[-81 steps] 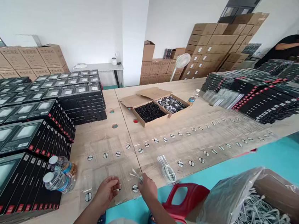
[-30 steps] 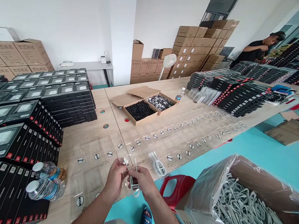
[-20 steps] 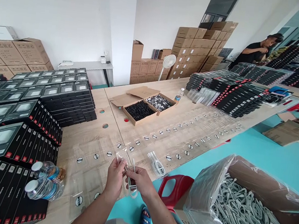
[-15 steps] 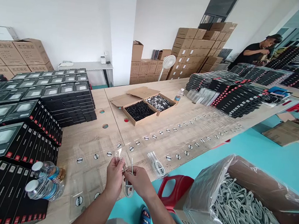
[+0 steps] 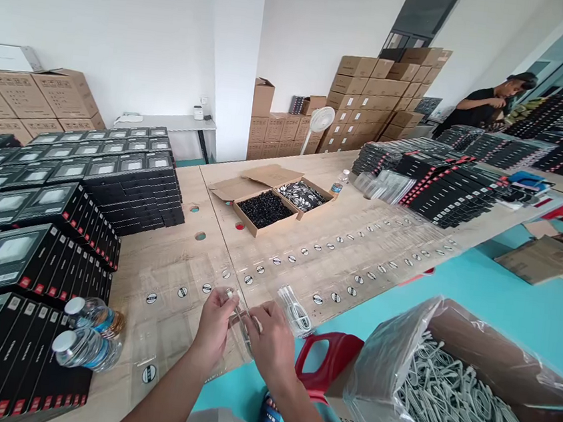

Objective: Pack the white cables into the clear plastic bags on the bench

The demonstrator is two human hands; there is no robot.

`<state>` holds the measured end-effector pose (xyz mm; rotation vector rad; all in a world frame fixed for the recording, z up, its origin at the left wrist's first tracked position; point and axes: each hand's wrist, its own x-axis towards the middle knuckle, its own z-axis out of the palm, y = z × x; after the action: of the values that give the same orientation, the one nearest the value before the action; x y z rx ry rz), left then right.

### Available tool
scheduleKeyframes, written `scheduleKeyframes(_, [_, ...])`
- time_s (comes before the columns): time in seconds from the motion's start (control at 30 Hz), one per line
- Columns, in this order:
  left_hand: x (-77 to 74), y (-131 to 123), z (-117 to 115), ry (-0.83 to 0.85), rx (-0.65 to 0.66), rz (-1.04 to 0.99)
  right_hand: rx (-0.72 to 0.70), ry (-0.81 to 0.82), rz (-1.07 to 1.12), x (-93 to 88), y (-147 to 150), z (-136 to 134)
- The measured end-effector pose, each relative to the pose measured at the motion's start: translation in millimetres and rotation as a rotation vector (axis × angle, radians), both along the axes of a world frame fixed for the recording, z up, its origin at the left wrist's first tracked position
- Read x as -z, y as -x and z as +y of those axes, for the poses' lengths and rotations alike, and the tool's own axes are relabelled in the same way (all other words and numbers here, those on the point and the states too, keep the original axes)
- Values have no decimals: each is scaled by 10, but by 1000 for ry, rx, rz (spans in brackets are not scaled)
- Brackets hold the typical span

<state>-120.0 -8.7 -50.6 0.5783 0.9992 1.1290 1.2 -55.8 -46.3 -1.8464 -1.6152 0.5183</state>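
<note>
My left hand [image 5: 213, 328] is closed, pinching a clear plastic bag near a whitish connector end. My right hand [image 5: 271, 344] is closed around a coiled light-grey cable [image 5: 247, 333], which is mostly hidden by the fingers. The two hands are close together over the table's near edge. Whether the coil is inside the bag or only at its mouth, I cannot tell. Right of them lies another coiled cable [image 5: 295, 310] in a clear bag. Flat clear bags with round black-and-white stickers [image 5: 182, 292] are laid out in rows on the table.
Stacked black product boxes [image 5: 29, 258] and water bottles [image 5: 88, 348] stand at left. Open cartons hold black parts [image 5: 265, 209] and shiny packets [image 5: 303, 194]. A red stool [image 5: 329, 360] and a plastic-lined carton of cables [image 5: 457, 404] are at right. A co-worker [image 5: 483, 108] stands far right.
My right hand has shifted slightly up and turned over the coil, covering more of it. The connector end now shows at my left fingertips. The view has shifted slightly.
</note>
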Motion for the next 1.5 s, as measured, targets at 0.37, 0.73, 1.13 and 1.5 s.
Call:
scheduleKeyframes(0.37, [-167,-21,-29,39,134,-173,-7,101,550,-79,-187,60])
scheduleKeyframes(0.73, [-92,-117,-107,89,75,-77,-31,55,273,-217,-121,51])
scheduleKeyframes(1.13, [-93,-69,-21,83,-12,-212,1,129,444,-154,-287,-278])
scheduleKeyframes(1.5, [-90,-93,-115,70,78,-133,14,172,901,377,-76,-354])
